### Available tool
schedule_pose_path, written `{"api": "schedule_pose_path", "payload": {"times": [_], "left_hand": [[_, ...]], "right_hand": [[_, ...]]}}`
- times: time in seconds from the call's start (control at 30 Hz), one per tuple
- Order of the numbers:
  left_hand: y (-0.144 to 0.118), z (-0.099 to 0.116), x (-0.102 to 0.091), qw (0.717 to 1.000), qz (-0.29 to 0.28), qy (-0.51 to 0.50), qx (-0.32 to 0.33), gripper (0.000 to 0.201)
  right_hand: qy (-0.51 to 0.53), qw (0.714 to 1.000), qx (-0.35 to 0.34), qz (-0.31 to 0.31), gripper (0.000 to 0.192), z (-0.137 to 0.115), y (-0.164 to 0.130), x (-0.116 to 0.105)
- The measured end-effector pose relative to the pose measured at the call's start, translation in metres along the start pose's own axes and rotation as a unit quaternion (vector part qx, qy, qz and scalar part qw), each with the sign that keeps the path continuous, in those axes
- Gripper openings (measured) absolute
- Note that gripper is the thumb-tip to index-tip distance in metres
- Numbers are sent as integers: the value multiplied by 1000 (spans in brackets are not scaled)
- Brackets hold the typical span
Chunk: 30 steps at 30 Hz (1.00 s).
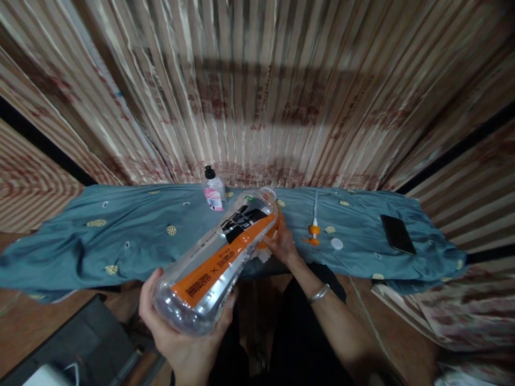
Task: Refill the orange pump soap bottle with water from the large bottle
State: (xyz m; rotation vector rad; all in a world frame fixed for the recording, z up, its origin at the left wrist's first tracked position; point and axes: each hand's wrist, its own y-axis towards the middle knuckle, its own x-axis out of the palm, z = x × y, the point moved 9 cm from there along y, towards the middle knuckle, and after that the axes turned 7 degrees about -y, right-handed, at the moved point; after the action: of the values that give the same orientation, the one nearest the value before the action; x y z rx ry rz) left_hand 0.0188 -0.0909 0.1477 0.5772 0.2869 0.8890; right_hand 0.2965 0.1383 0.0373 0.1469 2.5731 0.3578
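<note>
large clear bottle with orange label held tipped, long axis running from near-left base up to far-right neck, over the near edge of the table. left hand cupped and closed under the base; right hand closed around the neck end, cap hidden. bottle looks empty or nearly so. small pump bottle upright just behind; orange pump piece and phone lying to the right.

left hand: bare from where I watch, no glove, no ring that I can see
right hand: bare too
right wrist: a thin silver bracelet (plain metal band)
forearms: no sleeves in sight
lap: dark clothing, black or nearly so
</note>
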Motion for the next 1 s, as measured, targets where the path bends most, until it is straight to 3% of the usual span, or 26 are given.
{"api": "schedule_pose_path", "payload": {"times": [1.0], "left_hand": [[-2, 3, 0, 1000, -3, 7, 3, 122]], "right_hand": [[6, 1000, 13, 5, 81, -2, -2, -1]]}}
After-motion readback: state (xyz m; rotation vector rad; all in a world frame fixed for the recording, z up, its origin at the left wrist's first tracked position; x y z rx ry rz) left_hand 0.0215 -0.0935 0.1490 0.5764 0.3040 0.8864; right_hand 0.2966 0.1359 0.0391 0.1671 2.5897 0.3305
